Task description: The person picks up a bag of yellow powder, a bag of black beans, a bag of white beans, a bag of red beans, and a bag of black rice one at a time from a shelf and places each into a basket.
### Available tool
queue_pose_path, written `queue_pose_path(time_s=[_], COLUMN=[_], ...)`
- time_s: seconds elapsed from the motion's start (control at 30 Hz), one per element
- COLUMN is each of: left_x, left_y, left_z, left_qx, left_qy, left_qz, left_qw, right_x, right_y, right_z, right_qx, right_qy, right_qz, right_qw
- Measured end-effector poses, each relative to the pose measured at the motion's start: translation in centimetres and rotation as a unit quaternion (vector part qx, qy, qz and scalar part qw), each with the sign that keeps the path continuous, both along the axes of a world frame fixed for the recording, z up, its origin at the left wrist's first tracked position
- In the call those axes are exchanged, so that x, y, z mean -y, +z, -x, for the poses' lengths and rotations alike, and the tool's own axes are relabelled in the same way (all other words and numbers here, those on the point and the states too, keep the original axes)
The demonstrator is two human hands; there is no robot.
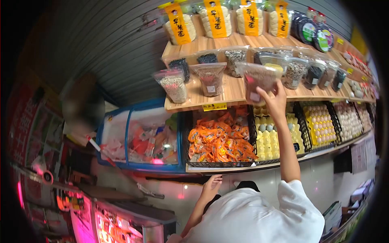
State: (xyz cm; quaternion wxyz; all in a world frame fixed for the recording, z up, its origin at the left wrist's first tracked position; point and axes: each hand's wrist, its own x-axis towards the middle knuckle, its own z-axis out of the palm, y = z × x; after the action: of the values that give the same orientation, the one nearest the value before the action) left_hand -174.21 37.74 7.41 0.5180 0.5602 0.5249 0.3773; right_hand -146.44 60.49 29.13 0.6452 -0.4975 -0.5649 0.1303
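Note:
My right hand [274, 99] reaches up to the middle shelf and grips a clear zip bag of brownish grains [259, 79] by its right side. The bag has a small pale label low on its front and overlaps the shelf's front edge in this view. Left of it on the shelf stand a bag of reddish-brown grains [210, 79] and a bag of pale grains [173, 86]. To the right is a bag of mottled grains [295, 73]. Down in front of my body, below the crate edge, my left hand [212, 186] hangs with loosely bent fingers and holds nothing visible.
Below the shelf [194, 101] are a black crate of orange packets [221, 139], yellow egg trays [266, 141] and more eggs [320, 121]. A blue-rimmed chest freezer [154, 167] stands left. Noodle packs [214, 20] line the upper shelf. A lit display case [117, 227] is lower left.

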Motion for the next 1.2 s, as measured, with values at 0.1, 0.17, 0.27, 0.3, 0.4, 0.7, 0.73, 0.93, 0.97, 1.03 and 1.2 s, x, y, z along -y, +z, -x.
queue_pose_path(time_s=[0.1, 0.17, 0.27, 0.3, 0.4, 0.7, 0.73, 0.93, 0.97, 1.03, 1.2], left_x=[-2.1, -3.2, -4.3, -4.6, -3.5, 6.0, 7.7, 19.7, 21.6, 24.2, 29.0], left_y=[1.2, 3.4, 2.9, 2.5, 1.9, 1.9, 1.9, -0.8, -0.8, -1.7, -1.0], left_z=[1.5, 1.1, -1.1, -2.4, -6.3, -18.0, -19.9, -32.0, -33.9, -37.5, -45.2], left_qx=[-0.006, -0.005, 0.097, 0.127, 0.261, 0.176, 0.134, 0.054, 0.043, 0.026, -0.009], left_qy=[-0.077, -0.116, -0.158, -0.177, -0.226, -0.526, -0.555, -0.668, -0.682, -0.707, -0.752], left_qz=[-0.051, -0.095, -0.094, -0.087, 0.006, 0.093, 0.086, 0.077, 0.087, 0.079, -0.041], left_qw=[0.996, 0.989, 0.978, 0.972, 0.938, 0.827, 0.817, 0.738, 0.725, 0.703, 0.658], right_x=[7.1, 11.0, 17.7, 20.0, 26.5, 45.5, 47.8, 62.2, 64.7, 68.9, 76.1], right_y=[-0.6, -2.7, -6.1, -6.8, -10.8, -14.9, -15.4, -18.5, -19.9, -21.0, -19.3], right_z=[0.6, 1.0, 1.7, 2.0, 1.9, -1.2, -2.0, -8.9, -10.7, -12.3, -15.8], right_qx=[0.013, 0.043, 0.088, 0.114, 0.066, -0.113, -0.135, -0.232, -0.235, -0.233, -0.161], right_qy=[0.001, -0.006, -0.046, -0.07, -0.103, -0.251, -0.274, -0.341, -0.335, -0.365, -0.521], right_qz=[0.045, 0.065, 0.188, 0.207, 0.238, 0.258, 0.253, 0.244, 0.253, 0.26, 0.244], right_qw=[0.999, 0.997, 0.977, 0.969, 0.963, 0.926, 0.918, 0.878, 0.877, 0.863, 0.802])
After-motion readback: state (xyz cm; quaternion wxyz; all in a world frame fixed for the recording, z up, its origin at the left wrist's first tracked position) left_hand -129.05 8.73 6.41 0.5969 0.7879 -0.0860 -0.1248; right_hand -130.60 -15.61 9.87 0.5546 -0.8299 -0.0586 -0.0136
